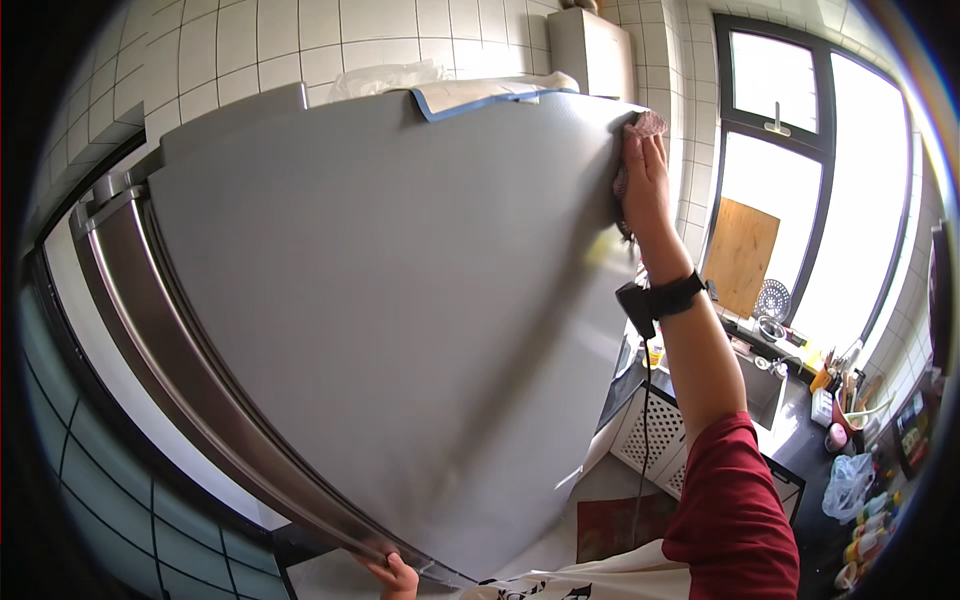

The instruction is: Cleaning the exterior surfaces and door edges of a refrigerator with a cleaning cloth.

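Note:
The grey side panel of a refrigerator [390,300] fills the middle of the view. At its upper right corner, my right hand [646,176] presses a pink cloth [646,124] against the back edge, and part of the cloth is hidden under the palm. A black strap with a small box [667,298] is around my right wrist, and a thin cable hangs from it. Low in the view, my left hand [396,577] grips the edge of the steel refrigerator door [187,360]; its fingers are partly hidden. A blue-edged cover [480,101] drapes over the refrigerator's top.
To the right, a dark countertop [814,480] bears a sink [761,394], a plastic bag [849,487], utensils and several bottles. A wooden cutting board [742,255] leans by the window [862,180]. A dark red mat [622,529] lies on the floor.

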`<control>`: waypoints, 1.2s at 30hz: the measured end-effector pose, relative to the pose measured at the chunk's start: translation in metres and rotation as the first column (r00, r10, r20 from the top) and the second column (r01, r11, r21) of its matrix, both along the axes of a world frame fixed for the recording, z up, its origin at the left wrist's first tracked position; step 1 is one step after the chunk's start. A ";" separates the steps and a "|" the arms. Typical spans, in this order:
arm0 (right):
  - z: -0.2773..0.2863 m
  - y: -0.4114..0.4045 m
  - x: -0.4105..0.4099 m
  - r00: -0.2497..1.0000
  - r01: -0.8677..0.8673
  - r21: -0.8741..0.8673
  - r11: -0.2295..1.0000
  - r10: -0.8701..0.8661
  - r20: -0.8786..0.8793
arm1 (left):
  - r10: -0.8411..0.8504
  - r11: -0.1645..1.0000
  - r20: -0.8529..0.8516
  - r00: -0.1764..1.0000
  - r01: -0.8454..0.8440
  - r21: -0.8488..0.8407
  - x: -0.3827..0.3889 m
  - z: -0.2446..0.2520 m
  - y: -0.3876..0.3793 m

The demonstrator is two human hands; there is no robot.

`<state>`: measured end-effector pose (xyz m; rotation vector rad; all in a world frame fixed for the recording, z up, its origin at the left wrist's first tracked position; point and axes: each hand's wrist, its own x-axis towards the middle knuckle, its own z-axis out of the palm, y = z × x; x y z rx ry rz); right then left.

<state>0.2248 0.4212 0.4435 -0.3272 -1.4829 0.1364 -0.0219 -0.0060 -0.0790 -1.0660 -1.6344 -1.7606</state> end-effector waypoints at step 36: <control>-0.017 -0.081 -0.048 0.924 0.157 0.606 0.780 -0.332 0.188 | 0.063 0.998 0.064 0.996 -0.062 -0.027 -0.008 -0.040 -0.013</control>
